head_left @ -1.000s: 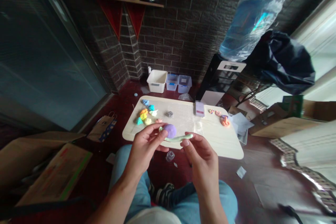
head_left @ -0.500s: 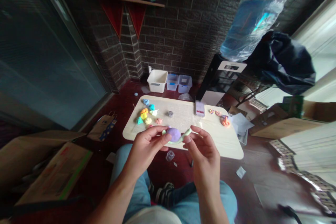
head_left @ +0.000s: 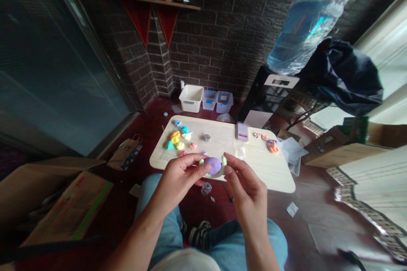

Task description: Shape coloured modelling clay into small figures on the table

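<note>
Above the near edge of the table, my left hand (head_left: 178, 173) is closed on a purple clay ball (head_left: 214, 165), its thumb pressed to the ball's left side. A pale green clay strip (head_left: 224, 161) curves under the ball, and its right end stands upright. My right hand (head_left: 249, 184) is closed at that end, thumb and fingertips against the strip. Part of the strip lies behind my left fingers. Small lumps of coloured clay (head_left: 175, 139) lie at the table's left, and a grey clay lump (head_left: 207, 137) sits near its middle.
A cream table (head_left: 270, 175) stands before my knees. On it are a phone-like device (head_left: 242, 131) and orange clay pieces (head_left: 272, 146). Storage bins (head_left: 191, 98) stand by the wall. A water dispenser (head_left: 259, 97) is at the back right, and cardboard boxes (head_left: 68, 203) flank both sides.
The strip's right end has bent upward and in, closer to the purple ball. My right fingers have moved slightly left with it. My left hand keeps its hold on the ball.
</note>
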`<state>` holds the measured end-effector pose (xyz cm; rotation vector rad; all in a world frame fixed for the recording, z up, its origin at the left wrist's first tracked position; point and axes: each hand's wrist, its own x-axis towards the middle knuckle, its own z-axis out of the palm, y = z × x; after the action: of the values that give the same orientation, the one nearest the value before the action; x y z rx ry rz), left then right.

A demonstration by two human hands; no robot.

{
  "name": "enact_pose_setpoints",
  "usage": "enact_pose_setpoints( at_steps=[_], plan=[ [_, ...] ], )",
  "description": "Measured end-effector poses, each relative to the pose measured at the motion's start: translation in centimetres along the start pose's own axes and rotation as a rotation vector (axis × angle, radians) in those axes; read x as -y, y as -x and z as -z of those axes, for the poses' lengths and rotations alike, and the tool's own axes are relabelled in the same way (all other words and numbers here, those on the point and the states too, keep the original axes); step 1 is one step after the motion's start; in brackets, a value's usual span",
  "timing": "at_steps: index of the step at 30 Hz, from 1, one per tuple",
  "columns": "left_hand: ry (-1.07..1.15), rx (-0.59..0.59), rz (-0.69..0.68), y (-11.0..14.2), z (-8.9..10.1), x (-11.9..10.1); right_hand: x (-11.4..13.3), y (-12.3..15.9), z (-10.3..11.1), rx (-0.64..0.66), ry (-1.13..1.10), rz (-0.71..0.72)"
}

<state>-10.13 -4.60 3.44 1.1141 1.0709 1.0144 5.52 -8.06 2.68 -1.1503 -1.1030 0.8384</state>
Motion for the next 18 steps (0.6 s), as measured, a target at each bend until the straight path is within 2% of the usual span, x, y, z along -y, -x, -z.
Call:
enact_pose_setpoints(
  at_steps=[18],
  plan=[
    [-0.012, 0.042, -0.015, 0.16, 0.12, 0.09, 0.82, -0.11, 0.35, 0.076, 0.137, 0.109]
  ],
)
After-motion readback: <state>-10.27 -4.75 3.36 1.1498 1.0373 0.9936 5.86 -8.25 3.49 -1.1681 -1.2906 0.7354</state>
